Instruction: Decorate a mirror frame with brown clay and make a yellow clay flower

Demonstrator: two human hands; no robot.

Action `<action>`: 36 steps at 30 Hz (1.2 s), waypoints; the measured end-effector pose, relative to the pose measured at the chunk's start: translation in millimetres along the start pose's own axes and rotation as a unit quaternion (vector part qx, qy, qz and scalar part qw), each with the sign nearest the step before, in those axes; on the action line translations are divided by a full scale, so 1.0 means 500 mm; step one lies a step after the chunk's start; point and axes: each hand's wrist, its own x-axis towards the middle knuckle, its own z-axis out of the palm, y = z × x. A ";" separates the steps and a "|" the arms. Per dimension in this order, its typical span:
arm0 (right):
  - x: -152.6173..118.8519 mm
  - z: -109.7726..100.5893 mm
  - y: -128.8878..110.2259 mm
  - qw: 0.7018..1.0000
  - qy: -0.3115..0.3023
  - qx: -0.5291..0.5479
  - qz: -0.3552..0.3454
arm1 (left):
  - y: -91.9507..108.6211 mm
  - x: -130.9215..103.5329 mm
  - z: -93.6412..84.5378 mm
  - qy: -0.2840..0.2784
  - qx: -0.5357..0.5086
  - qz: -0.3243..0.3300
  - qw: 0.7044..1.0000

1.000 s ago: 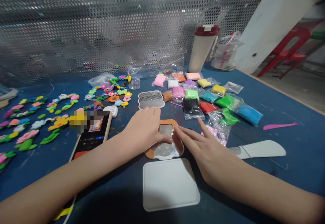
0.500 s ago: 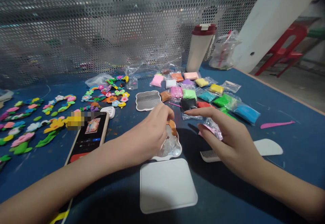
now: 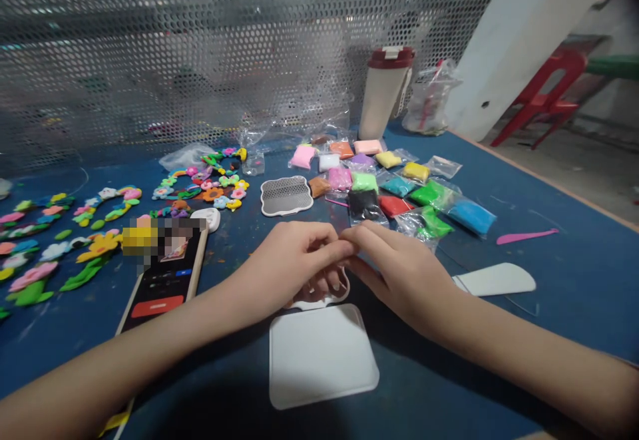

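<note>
My left hand is closed, its thumb and forefinger pinched above a small wavy-edged mirror with a white rim. My right hand meets it there, thumb and fingers drawn together at the left fingertips. Whatever is between the fingers is too small or hidden to make out. Just in front of the mirror lies a white rounded board. Beside my right wrist shows the white handle of a comb; my hand covers its teeth.
Several bags of coloured clay lie beyond my hands, with a second wavy mirror beside them. A phone and flower-shaped clay pieces are at left. A pink modelling tool lies right; a tumbler stands behind.
My right hand has moved left, from hovering apart over the comb to meeting my left hand's fingertips. Its fingers have closed in. The view has shifted slightly.
</note>
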 end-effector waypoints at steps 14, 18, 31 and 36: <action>-0.008 -0.008 0.015 0.987 -0.006 0.120 0.107 | 0.000 0.003 -0.052 0.017 0.357 0.032 0.934; -0.013 0.020 0.027 0.994 -0.037 0.067 0.083 | -0.010 0.008 -0.041 -0.005 0.418 0.041 0.908; -0.027 0.024 -0.022 0.992 -0.094 -0.018 0.083 | -0.019 0.013 -0.040 -0.029 0.405 0.065 0.912; -0.039 0.028 -0.044 0.983 -0.151 -0.085 0.058 | -0.024 0.013 -0.039 -0.024 0.410 0.046 0.910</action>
